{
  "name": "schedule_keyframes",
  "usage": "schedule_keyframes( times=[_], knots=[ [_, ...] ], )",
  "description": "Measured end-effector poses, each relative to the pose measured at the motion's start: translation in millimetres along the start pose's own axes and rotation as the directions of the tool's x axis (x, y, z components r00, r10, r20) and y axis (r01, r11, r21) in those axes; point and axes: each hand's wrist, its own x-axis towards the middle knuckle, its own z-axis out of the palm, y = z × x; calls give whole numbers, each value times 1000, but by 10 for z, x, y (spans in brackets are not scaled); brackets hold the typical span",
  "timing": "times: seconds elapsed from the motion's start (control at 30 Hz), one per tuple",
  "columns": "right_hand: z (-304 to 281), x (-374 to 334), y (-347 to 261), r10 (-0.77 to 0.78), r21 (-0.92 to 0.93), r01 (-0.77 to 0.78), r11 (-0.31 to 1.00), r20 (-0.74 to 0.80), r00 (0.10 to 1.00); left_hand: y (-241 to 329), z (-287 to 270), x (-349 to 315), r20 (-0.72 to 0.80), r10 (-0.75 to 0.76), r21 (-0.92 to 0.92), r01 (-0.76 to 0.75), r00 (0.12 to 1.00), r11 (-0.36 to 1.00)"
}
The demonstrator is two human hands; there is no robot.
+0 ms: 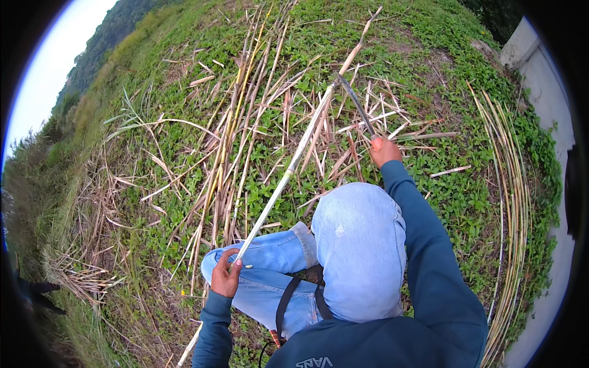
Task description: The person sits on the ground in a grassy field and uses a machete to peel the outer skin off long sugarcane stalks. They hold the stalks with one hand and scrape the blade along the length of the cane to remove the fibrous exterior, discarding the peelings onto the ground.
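My left hand [226,273], by my bent left knee, grips a long cane stalk [284,179]. The stalk slants away to the far right; its near length is pale and stripped, while its far tip still wears dry brown sheath. Out in front of my right knee, my right hand [384,151] is closed round the orange handle of a long knife [356,104]. Its dark, narrow blade points forward and left, and the end meets the stalk. Beyond my left hand, a pale length of cane [191,345] shows beside my forearm, probably the same stalk.
Uncut canes [236,116] lie in a long heap left of the stalk. Dry peeled sheaths [368,116] litter the grass ahead. A bundle of thin canes [509,202] runs along the right, beside a pale concrete wall [549,92]. More dry scraps [83,273] lie far left.
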Motion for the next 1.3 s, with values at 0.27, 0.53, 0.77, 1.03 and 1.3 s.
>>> schedule_keyframes(
  times=[0.27,0.53,0.77,1.03,1.3],
  knots=[
    [172,-754,-201,-386,-29,394,919,150,910,7,-115,-18,60,-97,-4,97,993,995],
    [-170,-504,-256,-390,-90,407,909,157,907,15,-163,-124,-46,11,130,-5,999,991],
    [136,-192,-267,-45,141,55,988,-72,996,40,-73,-50,-65,45,157,-34,997,987],
    [270,-711,-152,-541,7,549,836,183,821,103,-16,-19,-95,153,304,-117,984,945],
    [112,-830,-450,-544,93,541,836,269,795,168,-173,180,-226,278,438,-158,934,885]
  ],
)
